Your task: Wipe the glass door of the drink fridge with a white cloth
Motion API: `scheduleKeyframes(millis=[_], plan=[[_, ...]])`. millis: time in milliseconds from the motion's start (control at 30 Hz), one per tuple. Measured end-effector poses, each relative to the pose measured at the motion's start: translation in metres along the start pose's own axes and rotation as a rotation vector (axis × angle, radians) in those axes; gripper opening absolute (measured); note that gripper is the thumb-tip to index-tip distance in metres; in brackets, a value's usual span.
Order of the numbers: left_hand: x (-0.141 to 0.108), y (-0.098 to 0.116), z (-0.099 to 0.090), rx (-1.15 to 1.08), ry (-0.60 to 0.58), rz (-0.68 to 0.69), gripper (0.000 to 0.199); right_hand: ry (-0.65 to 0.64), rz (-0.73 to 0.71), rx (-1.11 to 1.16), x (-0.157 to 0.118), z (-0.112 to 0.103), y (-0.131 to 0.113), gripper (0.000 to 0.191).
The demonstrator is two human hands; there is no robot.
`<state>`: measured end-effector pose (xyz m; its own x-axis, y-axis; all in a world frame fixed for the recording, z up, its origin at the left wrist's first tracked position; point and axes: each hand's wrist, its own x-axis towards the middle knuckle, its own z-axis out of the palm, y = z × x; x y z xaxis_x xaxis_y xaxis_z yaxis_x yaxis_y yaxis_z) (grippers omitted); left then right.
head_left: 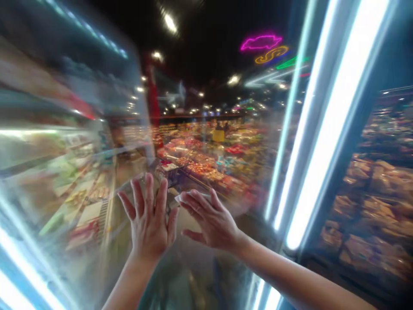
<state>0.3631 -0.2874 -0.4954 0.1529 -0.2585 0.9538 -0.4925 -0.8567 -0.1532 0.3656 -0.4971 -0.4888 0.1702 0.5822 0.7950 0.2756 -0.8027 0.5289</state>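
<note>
My left hand (149,221) is raised in front of me, palm forward and fingers spread. It appears to lie against a clear glass pane, and nothing shows in it. To its right, my right hand (211,224) reaches in with its fingers stretched to the left and its thumb apart below. A thin white piece (178,199), perhaps a cloth or tissue, pokes out past its fingertips and shows between the fingers. Most of that piece is hidden beneath the hand. Between the two hands there is a small gap.
Bright tube lights (335,120) run along a frame on the right, with packed goods (383,198) beyond. On the left, blurred shelves (80,202) hold food packages. Behind the glass lie heaped displays (206,163) and a yellow sign (218,135). Neon shapes (261,42) glow above.
</note>
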Motion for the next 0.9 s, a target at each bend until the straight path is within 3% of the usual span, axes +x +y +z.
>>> scheduleKeyframes(millis=[67,167,233,400,600,767,833,900], plan=[[-0.008,-0.006,-0.002,0.020,-0.021,-0.037,0.080,0.007,0.040,0.008,0.010,-0.001,-0.007,0.079],[-0.021,-0.015,-0.006,0.043,-0.025,-0.051,0.081,0.028,0.284,0.018,0.031,-0.006,-0.007,0.086],[-0.031,-0.020,-0.009,0.052,-0.036,-0.072,0.083,0.012,0.360,0.054,0.028,-0.001,-0.020,0.090],[-0.060,-0.039,-0.015,0.054,-0.090,-0.137,0.085,-0.009,0.343,0.148,-0.005,0.024,-0.083,0.092],[-0.078,-0.071,-0.026,0.064,-0.087,-0.174,0.085,0.036,0.446,0.142,0.041,0.027,-0.100,0.095],[-0.100,-0.105,-0.040,0.060,-0.089,-0.216,0.084,0.037,0.398,0.100,0.005,0.055,-0.165,0.091],[-0.111,-0.122,-0.046,0.060,-0.089,-0.225,0.083,0.072,0.409,0.106,0.013,0.067,-0.186,0.091],[-0.124,-0.136,-0.051,0.022,-0.061,-0.232,0.081,0.077,0.449,0.148,0.044,0.073,-0.200,0.092]])
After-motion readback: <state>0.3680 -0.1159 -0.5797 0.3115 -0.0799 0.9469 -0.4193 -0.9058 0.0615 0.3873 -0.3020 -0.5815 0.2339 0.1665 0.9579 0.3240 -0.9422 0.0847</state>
